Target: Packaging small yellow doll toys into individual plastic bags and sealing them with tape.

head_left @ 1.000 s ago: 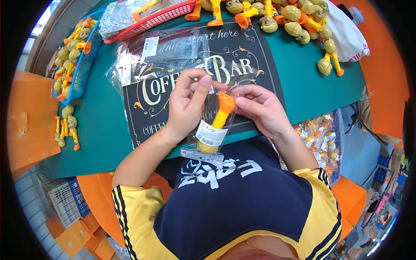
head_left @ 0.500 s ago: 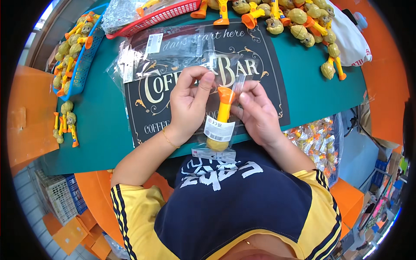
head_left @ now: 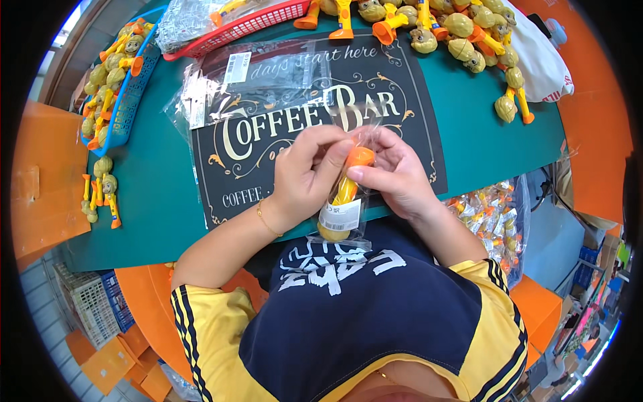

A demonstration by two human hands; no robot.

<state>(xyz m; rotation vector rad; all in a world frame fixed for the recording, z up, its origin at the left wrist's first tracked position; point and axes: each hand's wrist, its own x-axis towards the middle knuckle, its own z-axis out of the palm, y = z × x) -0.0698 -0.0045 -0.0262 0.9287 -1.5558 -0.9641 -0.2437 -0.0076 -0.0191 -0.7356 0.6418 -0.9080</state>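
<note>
A yellow and orange toy (head_left: 345, 191) with a tan round end sits inside a clear plastic bag (head_left: 365, 221), its orange end upward. A white label on the bag covers part of the toy. My left hand (head_left: 309, 171) is closed on the bag's upper left side, thumb by the orange end. Opposite it, my right hand (head_left: 394, 169) pinches the bag's upper right, its thumb against the toy. Under and beyond the hands lies a black printed mat (head_left: 408, 120). Flat clear bags (head_left: 281, 67) with white labels rest on the mat's far left part.
A red basket (head_left: 248, 27) of clear bags stands at the back. Loose toys (head_left: 462, 33) pile up at the back right beside a white sack (head_left: 546, 70). At left are a blue basket (head_left: 127, 107) of toys and a few loose ones (head_left: 104, 191). Bagged toys (head_left: 492, 218) fill a container at right.
My hands have come closer together at the top of the bag, gathering its open end. The toy has tilted, and my right thumb has moved onto it.
</note>
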